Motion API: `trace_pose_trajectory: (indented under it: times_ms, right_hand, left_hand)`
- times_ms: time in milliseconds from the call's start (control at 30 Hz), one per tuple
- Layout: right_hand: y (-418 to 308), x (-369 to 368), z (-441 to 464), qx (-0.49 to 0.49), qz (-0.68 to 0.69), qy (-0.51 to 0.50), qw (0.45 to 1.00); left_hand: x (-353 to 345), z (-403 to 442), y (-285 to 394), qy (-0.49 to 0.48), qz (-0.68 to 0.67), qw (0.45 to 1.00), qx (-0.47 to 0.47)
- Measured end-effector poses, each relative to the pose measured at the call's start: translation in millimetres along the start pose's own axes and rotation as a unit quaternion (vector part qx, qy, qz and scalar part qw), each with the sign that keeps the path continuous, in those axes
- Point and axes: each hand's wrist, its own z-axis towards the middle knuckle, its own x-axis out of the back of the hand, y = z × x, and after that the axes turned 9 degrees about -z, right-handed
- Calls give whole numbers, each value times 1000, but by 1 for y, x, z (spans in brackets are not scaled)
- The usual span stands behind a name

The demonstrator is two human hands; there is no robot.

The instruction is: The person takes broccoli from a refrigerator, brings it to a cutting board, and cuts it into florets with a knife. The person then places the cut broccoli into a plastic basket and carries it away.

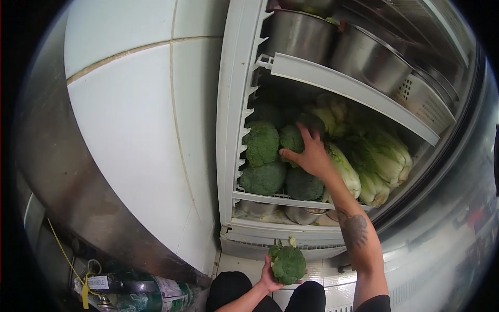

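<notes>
A head of broccoli point(289, 265) rests in my left hand point(267, 275), held low in front of my knees with the fingers around its underside. My right hand point(312, 153) reaches into the fridge shelf, its thumb and fingers spread over a smaller broccoli head point(291, 138). More broccoli heads lie at the left of that shelf, one point(261, 143) beside the hand and others point(263, 178) below it. Long leafy cabbages point(384, 156) fill the right side. Whether the right fingertips touch the broccoli is hard to tell.
Metal pots point(369, 57) and a white perforated basket point(423, 101) stand above the white shelf edge point(353, 96). Metal bowls point(304, 214) sit at the bottom. Tiled wall point(125, 130) is at left, with a green wrapped bundle point(156, 294) lower left.
</notes>
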Motion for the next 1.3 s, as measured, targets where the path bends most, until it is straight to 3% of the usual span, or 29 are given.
trace_pose_trajectory:
  times_ms: [67, 200, 267, 300, 367, 467, 600, 700, 767, 900, 1000, 1067, 1100, 1167, 1200, 1267, 1300]
  right_hand:
    - [5, -5, 6, 39, 103, -34, 993]
    - [14, -1, 8, 50, 110, -25, 992]
    - [29, 12, 34, 21, 219, -16, 975]
    - [32, 19, 40, 10, 188, 78, 979]
    - [66, 4, 73, -9, 110, 113, 987]
    - [87, -21, 97, -68, 35, 37, 996]
    - [119, -64, 130, -4, 66, -20, 998]
    - [122, -71, 133, 16, 108, -30, 994]
    - [111, -54, 126, -10, 55, -41, 998]
    - [99, -46, 111, -49, 92, -54, 993]
    - [107, -56, 125, -77, -29, -1, 997]
    - [104, -47, 122, -7, 56, 15, 998]
    - [104, -40, 123, -7, 58, 15, 998]
    - [110, -26, 126, -50, 56, 167, 983]
    - [111, -16, 123, -51, 55, 165, 983]
    - [104, 28, 108, -41, 241, 113, 963]
    - [97, 45, 96, -43, 235, 112, 965]
  left_hand:
    - [5, 1, 2, -8, -15, 1000, -1]
    - [2, 0, 5, -6, -16, 1000, -15]
    - [5, 1, 7, 0, -7, 1000, -24]
    - [9, 0, 7, 11, -4, 999, -32]
    - [13, 2, 9, 15, 1, 999, -34]
    - [14, -2, 6, 21, 9, 999, -41]
    - [11, -6, 8, 50, 14, 996, -66]
    - [18, -11, 7, 39, -7, 997, -67]
    - [9, -13, 11, 16, -8, 997, -71]
    - [13, -14, 10, 26, 4, 996, -80]
    - [19, -9, 12, 13, 10, 996, -84]
    - [13, -13, 8, 31, 12, 995, -89]
    - [18, -14, 9, -29, -40, 997, -60]
    - [19, -15, 10, -32, -35, 997, -54]
    - [19, -16, 7, -36, -32, 998, -43]
    - [22, -15, 9, -40, -29, 998, -23]
    - [24, -15, 10, -44, -23, 999, -6]
